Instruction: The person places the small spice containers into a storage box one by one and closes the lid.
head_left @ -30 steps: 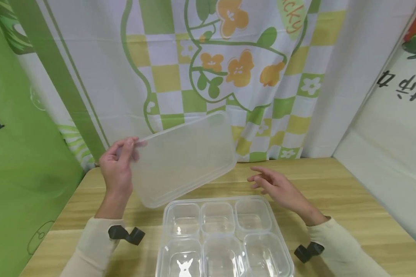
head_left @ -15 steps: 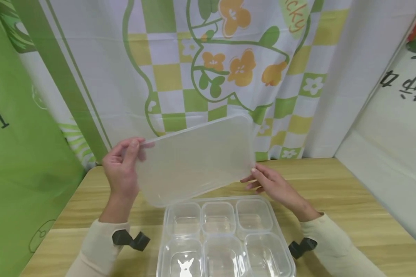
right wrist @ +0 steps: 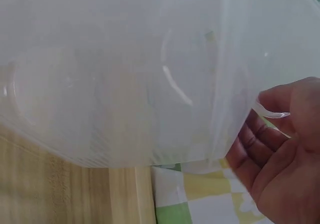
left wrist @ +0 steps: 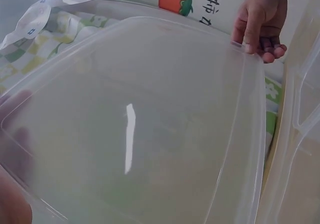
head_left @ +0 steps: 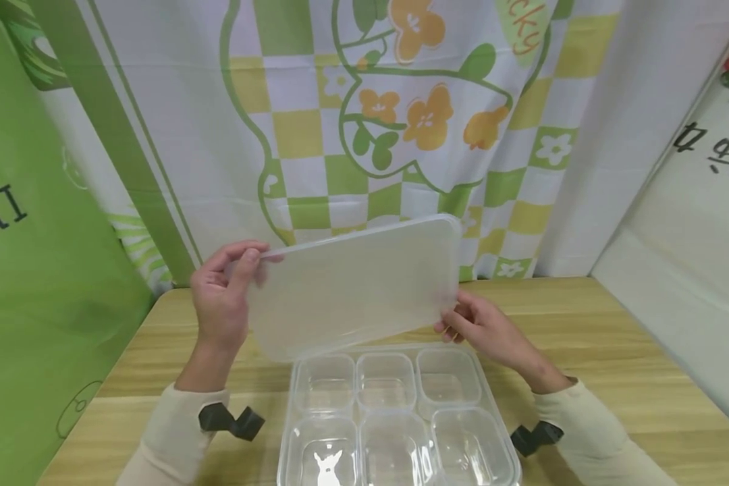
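Observation:
A translucent rectangular plastic lid (head_left: 358, 283) is held up at a tilt above the back of a clear storage box (head_left: 495, 405). Thumb and fingers of my left hand (head_left: 223, 297) pinch the lid's upper left corner. At its lower right edge my right hand (head_left: 489, 331) grips the rim, with the thumb in front. The right wrist view shows that same hand (right wrist: 285, 154) curled at the lid's edge. Several clear, rounded compartments (head_left: 386, 383) fill the box, and nothing shows inside them. The lid's lower edge overlaps the box's back rim in view; whether they touch I cannot tell.
The box stands on a wood-grain table (head_left: 589, 351). Behind it hangs a patterned curtain (head_left: 352, 182), close to the table's back edge. A green cloth (head_left: 55, 270) is on the left, and a white printed one (head_left: 686, 270) on the right.
The left hand has carried the lid to the right. My right hand, earlier apart from the lid, has taken hold of its right edge. The box has stayed in place.

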Available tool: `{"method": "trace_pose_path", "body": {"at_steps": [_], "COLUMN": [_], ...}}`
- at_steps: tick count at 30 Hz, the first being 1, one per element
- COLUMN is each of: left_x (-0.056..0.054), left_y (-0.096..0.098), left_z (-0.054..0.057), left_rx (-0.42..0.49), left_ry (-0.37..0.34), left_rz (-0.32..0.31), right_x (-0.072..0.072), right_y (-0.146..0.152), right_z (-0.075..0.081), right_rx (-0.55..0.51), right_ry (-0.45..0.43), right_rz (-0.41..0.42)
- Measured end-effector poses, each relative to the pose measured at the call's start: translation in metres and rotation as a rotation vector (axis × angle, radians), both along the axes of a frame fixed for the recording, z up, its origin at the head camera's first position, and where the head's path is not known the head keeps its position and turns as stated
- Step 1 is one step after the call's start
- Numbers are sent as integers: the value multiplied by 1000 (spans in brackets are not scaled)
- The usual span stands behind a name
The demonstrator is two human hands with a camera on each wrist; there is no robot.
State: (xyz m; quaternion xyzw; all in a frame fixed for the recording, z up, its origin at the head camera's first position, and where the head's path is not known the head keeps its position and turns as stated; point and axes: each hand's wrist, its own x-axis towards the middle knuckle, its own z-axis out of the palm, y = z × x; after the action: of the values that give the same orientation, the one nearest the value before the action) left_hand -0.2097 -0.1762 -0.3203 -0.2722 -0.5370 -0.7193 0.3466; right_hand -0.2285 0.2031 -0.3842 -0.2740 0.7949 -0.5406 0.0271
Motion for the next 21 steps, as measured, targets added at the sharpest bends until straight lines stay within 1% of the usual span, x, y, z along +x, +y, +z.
{"method": "trace_pose_path", "body": {"at_steps": [3,5,8,10,12,14,16,18,19,21], "left_x": [0,0,1,1,2,4,5,7,8,8], "left_y": [-1,-2,-3,-4,-6,-8,-11,-15,-17,-21], "left_z": [1,1,1,0,-1,-4,-9,-14,-17,-23], "left_rx": [-30,-50,-78,-77,-66,-56,-55,-65,-79,-117], "left_ry": [8,11,12,5,-9,-39,-75,-137,-178,-297], "left_rz": [-30,-71,-155,-213,-258,-282,-289,-270,-245,-180], "right_x": [1,1,1,2,3,4,5,6,7,8], "right_y": [0,1,3,5,7,9,12,14,15,17], "right_z": [-2,-3,-4,-4,-4,-4,-5,-5,-5,-6], "right_rx": [-28,-47,-49,-42,-35,-24,-16,-10,-11,-15], "right_ry": [21,37,87,111,124,128,131,145,153,168], "right_rz": [9,8,2,-7,-23,-44,-67,-89,-97,-112]}}
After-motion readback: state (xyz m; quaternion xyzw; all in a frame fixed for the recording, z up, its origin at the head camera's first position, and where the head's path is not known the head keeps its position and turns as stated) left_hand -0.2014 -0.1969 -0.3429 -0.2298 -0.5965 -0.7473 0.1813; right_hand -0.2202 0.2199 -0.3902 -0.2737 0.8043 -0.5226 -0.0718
